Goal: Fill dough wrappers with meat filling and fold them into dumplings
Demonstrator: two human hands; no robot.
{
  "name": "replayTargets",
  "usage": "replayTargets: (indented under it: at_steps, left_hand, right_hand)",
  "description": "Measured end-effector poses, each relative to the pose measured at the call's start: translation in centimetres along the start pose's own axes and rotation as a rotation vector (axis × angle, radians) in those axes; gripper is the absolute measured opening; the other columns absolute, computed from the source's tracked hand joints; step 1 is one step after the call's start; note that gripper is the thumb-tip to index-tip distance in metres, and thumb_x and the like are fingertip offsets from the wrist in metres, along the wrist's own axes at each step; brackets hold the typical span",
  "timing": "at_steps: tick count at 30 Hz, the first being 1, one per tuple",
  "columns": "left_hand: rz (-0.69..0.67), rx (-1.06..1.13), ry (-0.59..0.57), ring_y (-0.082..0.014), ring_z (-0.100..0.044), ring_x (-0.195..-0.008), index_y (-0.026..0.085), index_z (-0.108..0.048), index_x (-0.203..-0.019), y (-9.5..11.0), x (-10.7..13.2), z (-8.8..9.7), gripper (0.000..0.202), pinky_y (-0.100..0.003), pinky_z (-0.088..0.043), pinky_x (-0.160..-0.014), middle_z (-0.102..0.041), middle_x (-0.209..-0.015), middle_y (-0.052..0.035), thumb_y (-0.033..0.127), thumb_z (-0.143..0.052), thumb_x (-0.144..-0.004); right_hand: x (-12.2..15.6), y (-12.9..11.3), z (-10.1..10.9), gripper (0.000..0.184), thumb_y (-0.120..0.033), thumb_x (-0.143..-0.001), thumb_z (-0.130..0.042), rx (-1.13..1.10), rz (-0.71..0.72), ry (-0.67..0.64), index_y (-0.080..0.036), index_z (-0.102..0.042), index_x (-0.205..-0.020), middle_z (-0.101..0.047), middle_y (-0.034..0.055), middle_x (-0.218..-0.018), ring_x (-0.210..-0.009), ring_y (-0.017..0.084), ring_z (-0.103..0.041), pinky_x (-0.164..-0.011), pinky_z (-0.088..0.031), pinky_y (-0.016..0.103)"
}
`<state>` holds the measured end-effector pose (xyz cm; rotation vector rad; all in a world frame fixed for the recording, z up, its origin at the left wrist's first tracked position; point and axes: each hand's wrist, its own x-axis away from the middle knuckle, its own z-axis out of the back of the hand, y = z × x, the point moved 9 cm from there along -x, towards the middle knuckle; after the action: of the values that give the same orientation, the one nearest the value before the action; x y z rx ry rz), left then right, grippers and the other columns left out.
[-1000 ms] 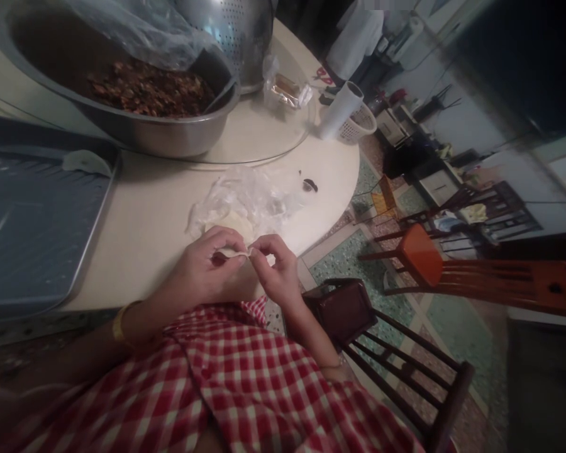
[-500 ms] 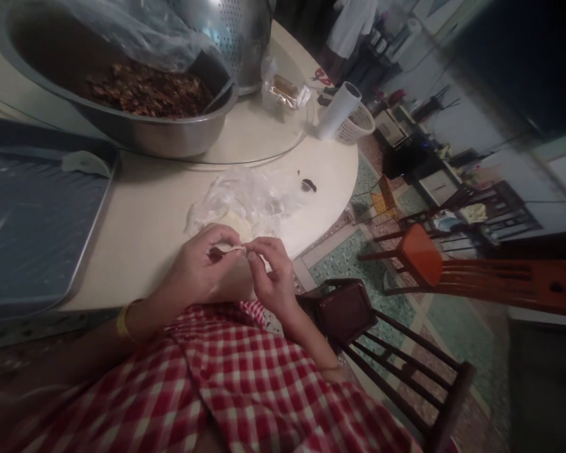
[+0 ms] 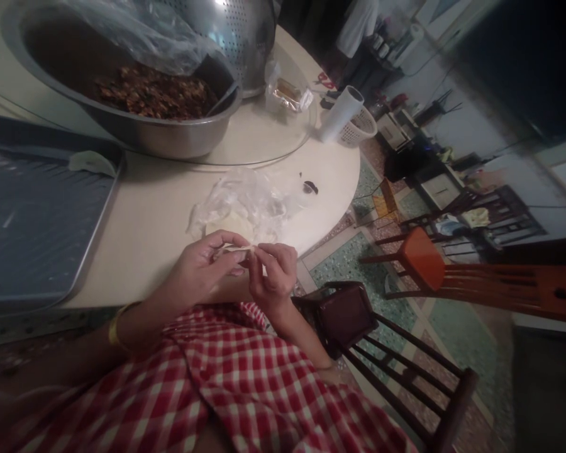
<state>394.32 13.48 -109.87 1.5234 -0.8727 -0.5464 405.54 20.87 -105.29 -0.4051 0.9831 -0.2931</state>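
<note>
Between my two hands, at the table's front edge, is a small pale dumpling (image 3: pixel 239 248), mostly covered by my fingers. My left hand (image 3: pixel 206 264) is closed round its left side, thumb and forefinger along the rim. With thumb and fingertips my right hand (image 3: pixel 274 270) pinches its right end. Just beyond the fingers lie pale dough wrappers (image 3: pixel 230 223) on a crumpled clear plastic bag (image 3: pixel 252 192). On the grey tray (image 3: pixel 38 233) to the left, one folded dumpling (image 3: pixel 93 163) lies near the far right corner.
A large metal basin (image 3: pixel 170 135) of dark chopped filling (image 3: pixel 158 94) stands at the back left, a metal colander (image 3: pixel 249 44) behind it. Farther right are a plastic-wrapped packet (image 3: pixel 287 93), a white roll (image 3: pixel 342 113) and a white basket (image 3: pixel 364 129). A dark chair (image 3: pixel 346 314) stands right of the table.
My right hand's fingers have curled in more closely at the dumpling's right end. Both hands have shifted slightly right, and more of the wrappers behind them shows.
</note>
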Motion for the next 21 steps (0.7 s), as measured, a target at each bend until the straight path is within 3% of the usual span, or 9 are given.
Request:
replayTargets:
  at_steps: [5,9,12,15,21]
  left_hand:
    - [-0.031,0.047,0.074,-0.0137,-0.068,-0.076,0.018,-0.067,-0.087,0.4,0.2,0.4,0.022,-0.024,-0.061,-0.066,-0.070,-0.090,-0.0019,0.037,-0.071,-0.076]
    - [-0.038,0.017,0.088,-0.0134,-0.068,-0.072,0.019,-0.067,-0.087,0.3,0.1,0.6,0.019,-0.025,-0.061,-0.068,-0.071,-0.088,-0.0018,0.036,-0.069,-0.079]
    - [-0.051,-0.034,0.035,-0.0142,-0.068,-0.071,0.020,-0.068,-0.090,0.1,0.0,0.2,0.019,-0.025,-0.060,-0.068,-0.072,-0.086,-0.0017,0.037,-0.068,-0.080]
    - [-0.053,-0.014,-0.021,-0.0169,-0.070,-0.082,0.020,-0.069,-0.094,-0.2,0.1,-0.3,0.023,-0.026,-0.061,-0.071,-0.073,-0.095,-0.0043,0.041,-0.063,-0.086]
    - [-0.003,0.108,-0.075,-0.0184,-0.070,-0.089,0.022,-0.066,-0.101,-0.5,0.4,-1.1,0.024,-0.026,-0.061,-0.068,-0.071,-0.105,-0.0059,0.041,-0.060,-0.087]
  right_hand:
    - [-0.3,-0.8,0.4,0.028,-0.021,-0.088,-0.061,-0.031,0.069,0.007,-0.030,-0.061,-0.115,-0.070,0.0059,-0.103,-0.092,0.021,-0.065,-0.080,-0.054,0.039]
    - [-0.4,0.2,0.2,0.038,-0.029,-0.089,-0.060,-0.161,-0.055,-0.042,-0.025,-0.059,-0.126,-0.067,0.0105,-0.116,-0.108,0.023,-0.063,-0.089,-0.056,0.042]
    - [-0.2,1.2,-0.8,0.032,-0.031,-0.088,-0.060,-0.282,-0.166,-0.112,-0.025,-0.065,-0.119,-0.068,0.0094,-0.118,-0.111,0.023,-0.063,-0.092,-0.056,0.044]
    - [0.2,1.7,-1.8,0.026,-0.031,-0.089,-0.059,-0.373,-0.240,-0.153,-0.025,-0.070,-0.112,-0.069,0.0076,-0.120,-0.111,0.022,-0.064,-0.093,-0.056,0.044]
    - [0.3,1.6,-1.4,0.023,-0.026,-0.093,-0.053,-0.319,-0.227,-0.076,-0.026,-0.074,-0.103,-0.073,0.0064,-0.113,-0.101,0.020,-0.067,-0.089,-0.056,0.043]
